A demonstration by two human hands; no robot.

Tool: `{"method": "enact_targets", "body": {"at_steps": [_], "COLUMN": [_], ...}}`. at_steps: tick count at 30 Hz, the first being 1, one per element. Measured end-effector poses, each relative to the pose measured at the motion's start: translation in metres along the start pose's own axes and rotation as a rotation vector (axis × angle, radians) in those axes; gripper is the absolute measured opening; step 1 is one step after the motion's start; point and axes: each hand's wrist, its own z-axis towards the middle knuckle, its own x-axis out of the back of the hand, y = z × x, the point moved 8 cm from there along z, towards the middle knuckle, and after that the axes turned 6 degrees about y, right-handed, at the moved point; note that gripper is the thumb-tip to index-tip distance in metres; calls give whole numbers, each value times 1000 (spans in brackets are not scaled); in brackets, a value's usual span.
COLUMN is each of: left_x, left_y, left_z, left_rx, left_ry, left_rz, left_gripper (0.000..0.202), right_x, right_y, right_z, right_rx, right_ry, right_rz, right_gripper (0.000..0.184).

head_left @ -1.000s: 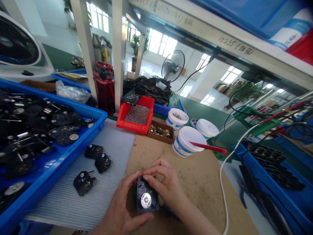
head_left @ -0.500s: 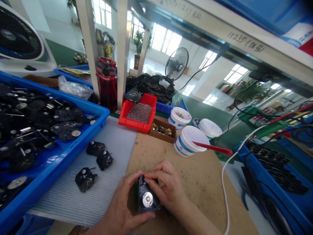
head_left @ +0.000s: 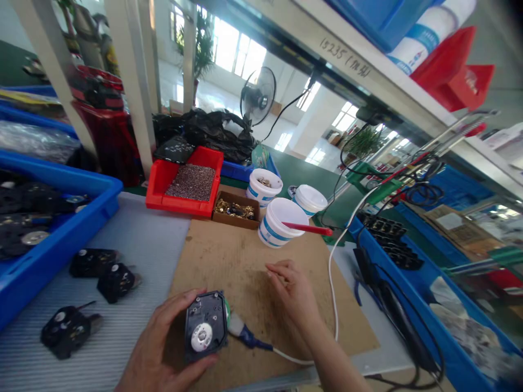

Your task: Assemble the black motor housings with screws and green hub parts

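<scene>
My left hand (head_left: 163,340) grips a black plastic gear housing (head_left: 205,325) with a silver disc on its face, held over the brown cardboard mat (head_left: 229,261). A green-and-white part peeks out at its right side, by a blue plug on a white cable (head_left: 253,342). My right hand (head_left: 295,294) hovers above the mat to the right of the housing, thumb and forefinger pinched together; whether they hold anything is too small to see. Three more black housings (head_left: 93,262) lie on the ribbed grey mat at the left.
A blue bin (head_left: 57,239) of black parts stands at the left. Behind the mat are a red tray (head_left: 163,177) of small screws, a brown box (head_left: 235,209) of brass bits and three white tubs (head_left: 278,223), one with a red stick. Another blue bin (head_left: 412,261) lies right.
My right hand has let go of the housing and moved right and forward over the mat. The left hand still holds the housing. The view has swung to the right.
</scene>
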Motion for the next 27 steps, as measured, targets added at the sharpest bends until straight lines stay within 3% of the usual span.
{"method": "enact_targets", "body": {"at_steps": [2, 4, 8, 14, 17, 22, 24, 27], "left_x": [-3, -3, 0, -5, -5, 6, 7, 4], "left_y": [0, -1, -2, 1, 10, 38, 42, 39], "left_z": [1, 2, 2, 0, 0, -1, -2, -4], "left_rx": [-6, -15, -27, 10, -21, -191, -204, -174], "left_ry": [-35, -42, -6, -53, -72, -4, -3, -35], "left_rz": [-16, -22, -11, -14, 4, 129, 168, 176], "left_gripper": [67, 69, 71, 69, 69, 59, 51, 40], "right_x": [9, 11, 3, 0, -4, -32, -42, -47], "right_y": [36, 57, 62, 63, 45, -36, -63, -80], "right_z": [-7, -14, -19, -15, -19, -46, -54, -56], "right_rx": [-94, -149, -196, -269, -323, -352, -340, -316], "right_ry": [-14, -50, -92, -74, -93, -274, -301, -267], "right_rz": [-47, -67, -57, 78, 254, 593, 723, 798], "right_gripper": [24, 20, 19, 13, 18, 30, 23, 9]}}
